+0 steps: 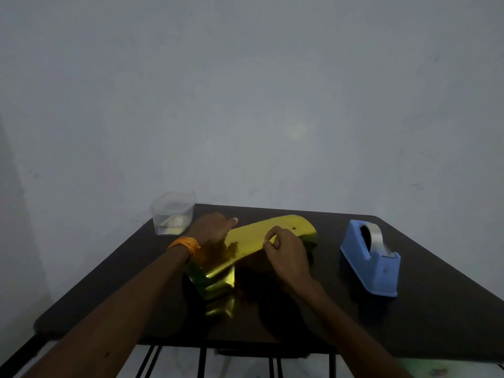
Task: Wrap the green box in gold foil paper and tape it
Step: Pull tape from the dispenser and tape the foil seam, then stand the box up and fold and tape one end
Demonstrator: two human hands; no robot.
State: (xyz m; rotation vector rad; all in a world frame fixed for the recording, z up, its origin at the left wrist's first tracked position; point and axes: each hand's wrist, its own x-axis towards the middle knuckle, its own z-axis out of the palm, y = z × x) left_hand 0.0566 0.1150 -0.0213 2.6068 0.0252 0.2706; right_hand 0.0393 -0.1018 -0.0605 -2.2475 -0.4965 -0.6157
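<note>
Mid-wrap at the dark desk (436, 309): my left hand (214, 230) lies with its fingers straight on the gold foil paper (251, 236) at frame centre, while my right hand (286, 252) pinches the folded edge between thumb and forefinger. The green box is hidden, presumably beneath the foil. I see no tape on the paper. The blue tape dispenser (371, 257) stands untouched at right, so I judge taping is yet to come.

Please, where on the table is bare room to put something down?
Bare: the near right corner, in front of the dispenser; the left side, from the container to the table's front edge. Crowded: the middle, where the left hand and right hand are on the foil.
</note>
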